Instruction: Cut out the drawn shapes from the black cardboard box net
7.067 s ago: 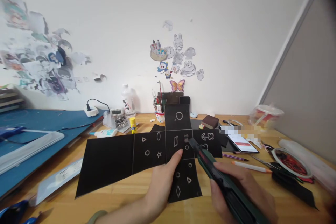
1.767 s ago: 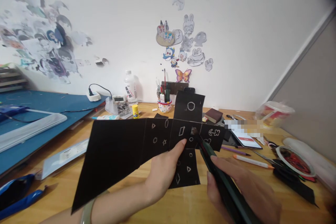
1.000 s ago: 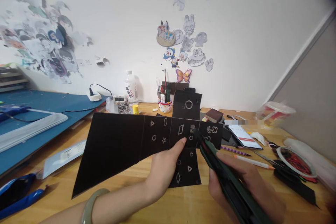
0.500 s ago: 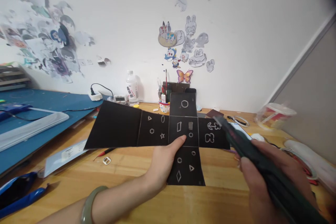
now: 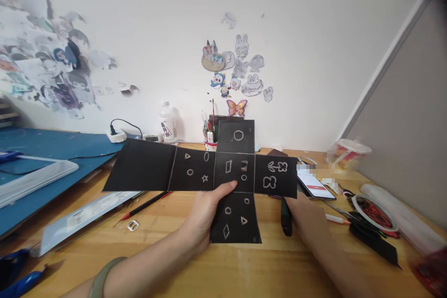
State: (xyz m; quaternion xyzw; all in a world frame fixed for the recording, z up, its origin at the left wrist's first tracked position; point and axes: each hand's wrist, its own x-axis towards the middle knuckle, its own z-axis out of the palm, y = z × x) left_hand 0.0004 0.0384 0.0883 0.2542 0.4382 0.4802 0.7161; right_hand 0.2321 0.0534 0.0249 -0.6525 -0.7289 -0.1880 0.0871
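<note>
A black cross-shaped card [image 5: 193, 181] with shapes drawn in light lines is held up over the wooden table. My left hand [image 5: 209, 205] grips it from below, the thumb on its middle panel and the other fingers behind it. My right hand [image 5: 296, 205] reaches behind the card's right panel, its fingers hidden. Beside that hand, a dark green tool [image 5: 286, 219] shows below the panel's edge; whether the hand holds it cannot be made out.
A phone [image 5: 316, 185], a plastic cup [image 5: 349, 153] and a white tub [image 5: 373, 212] lie right. Behind stand a bottle [image 5: 168, 123] and a pen cup [image 5: 210, 145]. A brush [image 5: 145, 206] and a blue cutting mat [image 5: 70, 144] are left.
My right hand has moved from the front right to behind the card's right panel, taking the dark tool down and away. The view has shifted slightly; my left hand still holds the card.
</note>
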